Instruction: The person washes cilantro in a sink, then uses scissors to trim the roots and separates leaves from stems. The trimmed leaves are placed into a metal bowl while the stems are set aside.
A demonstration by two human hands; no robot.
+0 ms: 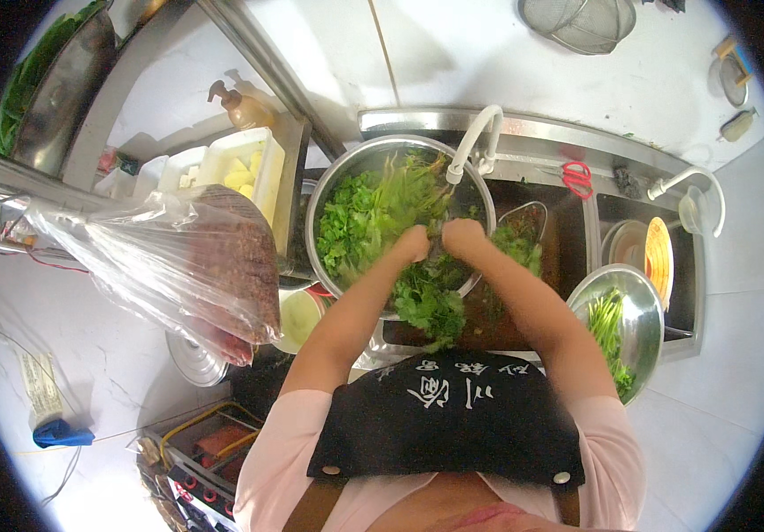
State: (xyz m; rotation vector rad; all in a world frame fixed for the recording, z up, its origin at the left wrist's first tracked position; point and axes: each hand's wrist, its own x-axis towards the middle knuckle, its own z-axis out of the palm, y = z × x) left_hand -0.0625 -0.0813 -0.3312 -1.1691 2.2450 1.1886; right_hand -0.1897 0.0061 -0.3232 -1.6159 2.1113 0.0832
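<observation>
A large stainless steel bowl [316, 247] holds a heap of leafy greens [382, 199] that look like cilantro, with pale stems and roots at the top. Over the bowl's near right part, my left hand [415, 243] and my right hand [463, 237] are curled close together around a cilantro bunch [429, 299]. Its leaves hang past the bowl's near rim. The fingers are mostly hidden and slightly blurred. A white faucet [481, 136] arches above the bowl.
More greens [515, 243] lie in the sink basin [565, 246]. Red-handled scissors [577, 179] rest on its back edge. To the right, a tilted metal bowl [644, 332] contains cut green stems [606, 326]. A plastic-bagged brown item [232, 259] hangs at left, near a container [269, 156] of yellow pieces.
</observation>
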